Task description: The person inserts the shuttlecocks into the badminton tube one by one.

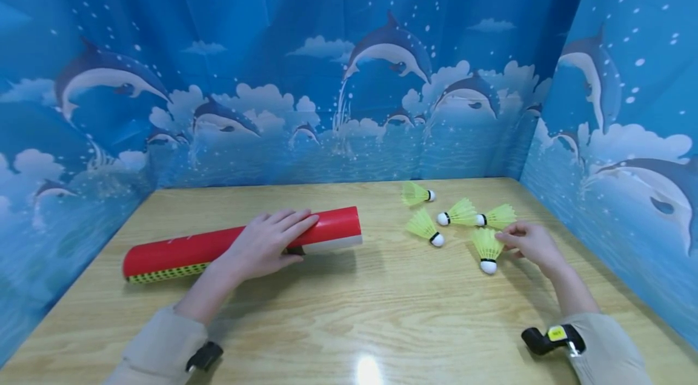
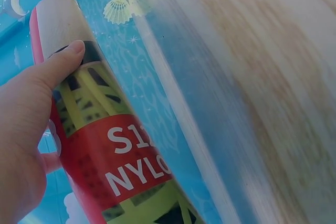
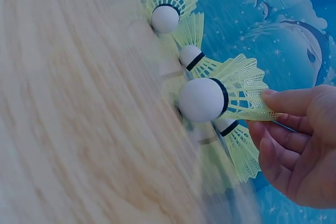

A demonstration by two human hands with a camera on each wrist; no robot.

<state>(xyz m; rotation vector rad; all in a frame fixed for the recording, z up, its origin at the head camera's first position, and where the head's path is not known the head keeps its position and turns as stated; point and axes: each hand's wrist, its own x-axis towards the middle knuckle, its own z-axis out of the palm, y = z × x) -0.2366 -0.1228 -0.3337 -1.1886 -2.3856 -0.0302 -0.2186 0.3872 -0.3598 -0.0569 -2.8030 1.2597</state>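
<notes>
Since right hand (image 1: 529,244) pinches yellow shuttlecock (image 1: 486,244) only by skirt (image 3: 242,88), it could slip; left hand (image 1: 267,242) holds shuttlecock tube (image 1: 185,250), underside unclear.

head downward, wrist views close (shuttlecocks (image 1: 487,245) shared)

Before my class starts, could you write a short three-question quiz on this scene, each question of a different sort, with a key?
1. Counting the held one, how many shuttlecocks show in the head view?
2. Which part of its shuttlecock does the right hand pinch?
A) the white tip
B) the black band
C) the yellow skirt
3. The left hand grips the red tube. True or false: the tube stands upright.

Key:
1. Five.
2. C; finger and thumb pinch the skirt near its open rim.
3. False; the tube is on its side.
</notes>
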